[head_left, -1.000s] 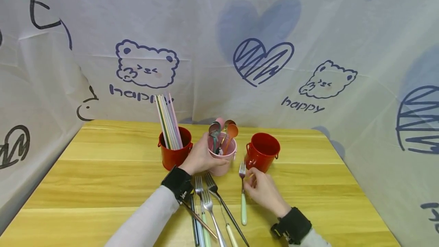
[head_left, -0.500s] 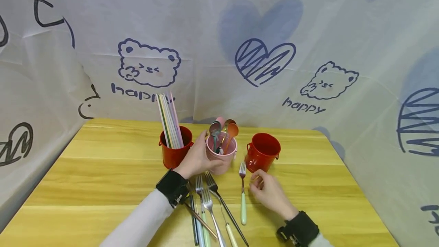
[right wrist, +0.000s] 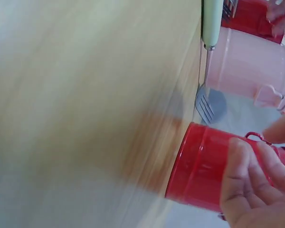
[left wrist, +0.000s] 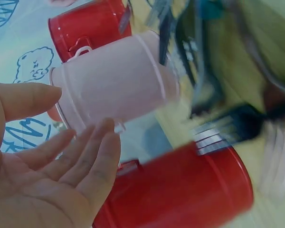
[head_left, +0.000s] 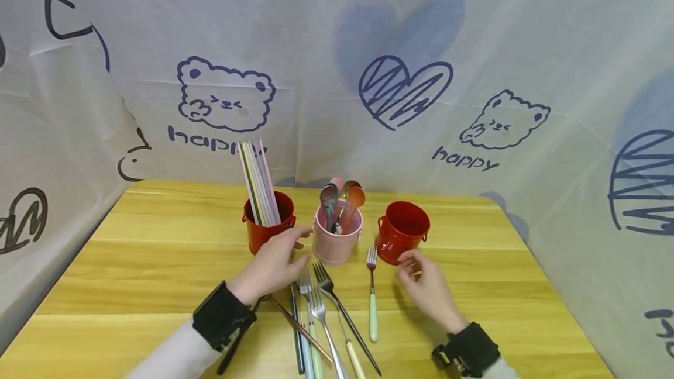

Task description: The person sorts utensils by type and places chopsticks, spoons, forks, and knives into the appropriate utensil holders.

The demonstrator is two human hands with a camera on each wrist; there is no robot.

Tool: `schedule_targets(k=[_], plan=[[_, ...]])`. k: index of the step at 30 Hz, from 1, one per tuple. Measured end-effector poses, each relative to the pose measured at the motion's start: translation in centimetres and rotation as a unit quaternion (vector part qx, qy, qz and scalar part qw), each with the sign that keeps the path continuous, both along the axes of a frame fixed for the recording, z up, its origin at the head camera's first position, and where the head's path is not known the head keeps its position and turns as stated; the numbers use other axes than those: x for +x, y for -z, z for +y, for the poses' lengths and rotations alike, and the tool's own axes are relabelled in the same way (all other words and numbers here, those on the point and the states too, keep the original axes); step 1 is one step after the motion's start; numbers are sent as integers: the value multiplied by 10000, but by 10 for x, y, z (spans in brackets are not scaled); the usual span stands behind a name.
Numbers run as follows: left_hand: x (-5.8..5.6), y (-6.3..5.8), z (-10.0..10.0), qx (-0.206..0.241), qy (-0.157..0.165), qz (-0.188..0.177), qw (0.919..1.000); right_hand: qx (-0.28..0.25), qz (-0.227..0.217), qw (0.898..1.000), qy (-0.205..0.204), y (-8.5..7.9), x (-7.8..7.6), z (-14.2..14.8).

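My left hand (head_left: 271, 268) is off the pink bucket (head_left: 337, 248), fingers spread and holding nothing; in the left wrist view its palm faces the bucket's side. Several spoons (head_left: 356, 197) stand bowl-up in that bucket. To its left, a red bucket (head_left: 260, 235) carries a bunch of pale straws (head_left: 258, 186). Just in front of the right-hand red bucket (head_left: 392, 241) is my right hand (head_left: 429, 291), loosely bent with nothing in its grasp. One fork with a green handle (head_left: 373, 314) lies alone beside it.
Several forks (head_left: 318, 306) lie bunched at the front middle of the wooden table (head_left: 158, 274), some with dark or pale handles. A copper-coloured handle (head_left: 305, 332) crosses them. Behind the table hangs a white printed cloth (head_left: 316, 121).
My left hand has let go of the pink bucket and drawn back to the left and toward me. The right hand has shifted slightly right, away from the lone fork.
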State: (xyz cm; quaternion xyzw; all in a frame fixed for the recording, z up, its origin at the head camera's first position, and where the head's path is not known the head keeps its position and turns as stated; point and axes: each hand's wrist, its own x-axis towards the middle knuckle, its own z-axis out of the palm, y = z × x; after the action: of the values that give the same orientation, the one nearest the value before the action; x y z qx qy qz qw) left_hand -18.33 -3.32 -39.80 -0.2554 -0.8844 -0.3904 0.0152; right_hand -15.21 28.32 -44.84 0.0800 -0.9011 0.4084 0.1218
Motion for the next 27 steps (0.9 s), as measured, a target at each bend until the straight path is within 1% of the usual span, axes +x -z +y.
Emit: schedule_targets(k=[2, 4, 7, 9, 14, 17, 20, 22, 27], plan=[[4, 1, -8, -58, -53, 91, 9999, -140, 340, 9993, 88, -2, -1, 1], [8, 2, -17, -169, -55, 209, 9996, -314, 633, 9973, 199, -11, 2, -2], [14, 3, -32, -413, 55, 244, 9988, -567, 968, 9928, 424, -25, 6, -7], [18, 4, -41, -636, 147, 208, 9976, -725, 1183, 9889, 537, -33, 8, -9], [28, 9, -59, -1040, 338, -42, 9940, -1017, 1642, 9782, 765, -34, 4, -6], [35, 12, -64, -1163, 462, -146, 9920, -1082, 1590, 9766, 962, -33, -1, -5], [42, 15, -65, -1207, 584, -284, 9906, -1187, 1343, 9781, 1057, -32, -6, -4], [45, 18, -64, -1170, 709, -390, 9898, -1275, 1121, 9804, 1002, -30, -10, -3], [52, 24, -54, -1076, 1068, -799, 9852, -1504, 692, 9843, 610, -22, -20, -1]])
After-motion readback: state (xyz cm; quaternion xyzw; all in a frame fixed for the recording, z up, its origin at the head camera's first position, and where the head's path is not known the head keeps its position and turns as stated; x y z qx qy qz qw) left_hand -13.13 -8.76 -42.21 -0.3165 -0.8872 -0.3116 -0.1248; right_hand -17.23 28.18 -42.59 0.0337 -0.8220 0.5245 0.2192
